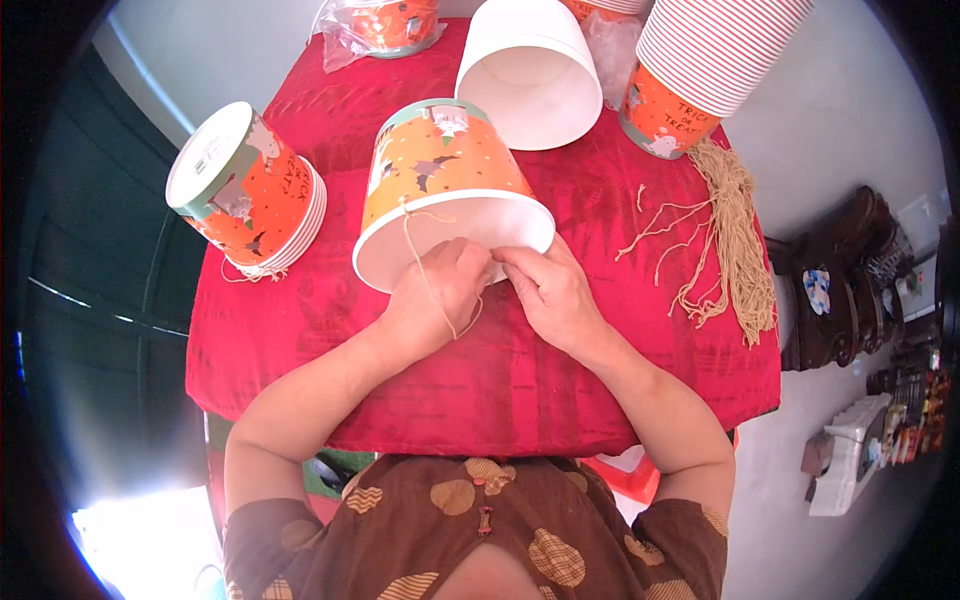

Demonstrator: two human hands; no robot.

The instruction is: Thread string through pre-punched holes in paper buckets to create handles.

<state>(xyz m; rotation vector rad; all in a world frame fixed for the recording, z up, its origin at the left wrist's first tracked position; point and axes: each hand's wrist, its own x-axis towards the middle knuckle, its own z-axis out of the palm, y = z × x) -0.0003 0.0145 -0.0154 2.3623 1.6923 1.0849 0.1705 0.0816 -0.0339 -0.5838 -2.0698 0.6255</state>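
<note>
An orange paper bucket with a bat-and-ghost print is tipped on its side, its white mouth facing me. One end of a tan cord is at the left of its rim; from there the cord loops over the back of my left hand. That hand's fingers are curled closed inside the mouth, with the cord running in toward them. My right hand grips the lower right rim, thumb and fingertips pinched beside the left fingers. What lies right between the fingertips is too small to make out.
Left of me, a short upside-down stack of orange buckets stands on the red tablecloth. A white bucket lies behind. A tall bucket stack rises at the far right, near a bundle of tan cords. Plastic-wrapped buckets sit at the back.
</note>
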